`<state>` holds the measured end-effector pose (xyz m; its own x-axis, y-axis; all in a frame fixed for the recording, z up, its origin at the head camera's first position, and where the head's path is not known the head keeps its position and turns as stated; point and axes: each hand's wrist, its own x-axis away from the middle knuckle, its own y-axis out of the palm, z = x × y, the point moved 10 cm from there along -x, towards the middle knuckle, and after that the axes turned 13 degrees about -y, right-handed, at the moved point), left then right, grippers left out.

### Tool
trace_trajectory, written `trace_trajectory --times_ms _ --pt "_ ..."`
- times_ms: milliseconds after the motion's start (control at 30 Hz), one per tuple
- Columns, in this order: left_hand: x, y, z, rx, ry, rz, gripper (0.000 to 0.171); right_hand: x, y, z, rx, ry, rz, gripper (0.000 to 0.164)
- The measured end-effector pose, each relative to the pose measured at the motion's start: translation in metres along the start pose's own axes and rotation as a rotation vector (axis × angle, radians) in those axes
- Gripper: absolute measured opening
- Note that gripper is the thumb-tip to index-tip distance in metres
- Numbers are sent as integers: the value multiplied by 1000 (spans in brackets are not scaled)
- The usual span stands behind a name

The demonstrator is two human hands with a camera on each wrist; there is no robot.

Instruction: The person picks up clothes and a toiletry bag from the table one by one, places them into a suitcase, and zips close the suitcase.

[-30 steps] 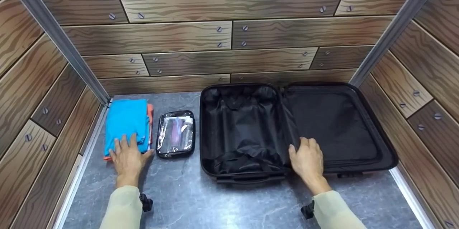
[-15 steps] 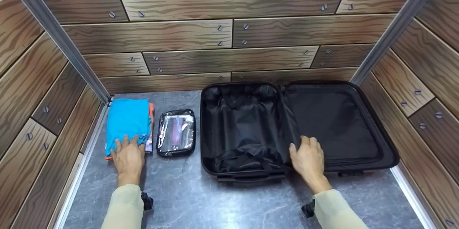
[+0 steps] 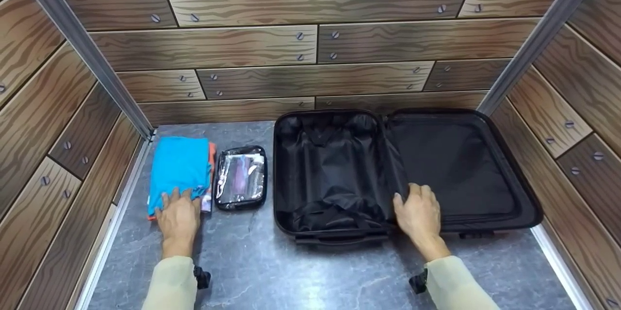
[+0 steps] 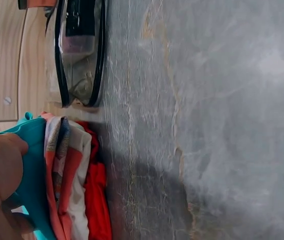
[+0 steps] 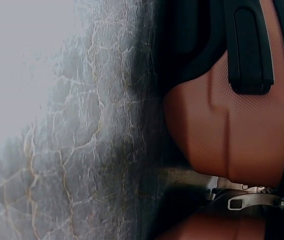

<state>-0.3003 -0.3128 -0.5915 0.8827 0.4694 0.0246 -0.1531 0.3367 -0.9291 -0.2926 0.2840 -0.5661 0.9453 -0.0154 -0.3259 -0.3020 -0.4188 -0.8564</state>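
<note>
In the head view, a stack of folded clothes lies at the left, with a blue garment (image 3: 179, 162) on top. My left hand (image 3: 178, 218) pinches the near edge of this blue garment, which bunches between thumb and fingers in the left wrist view. Coral, white and red layers (image 4: 89, 185) show beneath it. Just right of the stack lies a clear zip pouch (image 3: 241, 179) with black trim. An open suitcase (image 3: 330, 174), black inside, lies flat at the right. My right hand (image 3: 418, 213) rests where its two halves meet, fingers relaxed over the lid (image 3: 456, 169).
The suitcase's shell (image 5: 207, 130) is copper-brown outside, with a black handle (image 5: 249, 47) on its near side. Grey marbled floor (image 3: 271, 276) lies in front. Wood-patterned walls (image 3: 262, 48) enclose the back and both sides.
My left hand has drawn its thumb in at the blue garment's near edge, and the stack has shifted slightly right toward the pouch. My right hand stays on the suitcase.
</note>
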Motion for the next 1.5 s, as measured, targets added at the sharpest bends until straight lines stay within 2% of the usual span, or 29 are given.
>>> trace_trajectory --times_ms 367,533,633,733,833,967,1100,1300,1500 --pt "21 6 2 9 30 -5 47 -1 -3 2 10 3 17 54" --pt "21 9 1 14 2 -86 50 -1 -1 5 6 17 -18 56" --pt "19 6 3 11 2 -123 54 0 0 6 4 24 -29 57" --pt "15 -5 7 19 29 -81 52 0 -1 7 3 26 -24 57" --pt "7 -19 9 42 40 7 45 0 -1 8 -2 32 -24 57" --pt "-3 -35 4 85 12 106 38 0 0 8 -6 39 -21 57" --pt "-10 -40 -6 119 -14 159 35 -1 0 5 0 32 -7 56" --pt "-18 -43 -25 144 -81 171 34 -1 2 3 0 22 3 55" --pt "-31 -39 -38 162 -159 100 48 0 1 5 0 30 7 54"
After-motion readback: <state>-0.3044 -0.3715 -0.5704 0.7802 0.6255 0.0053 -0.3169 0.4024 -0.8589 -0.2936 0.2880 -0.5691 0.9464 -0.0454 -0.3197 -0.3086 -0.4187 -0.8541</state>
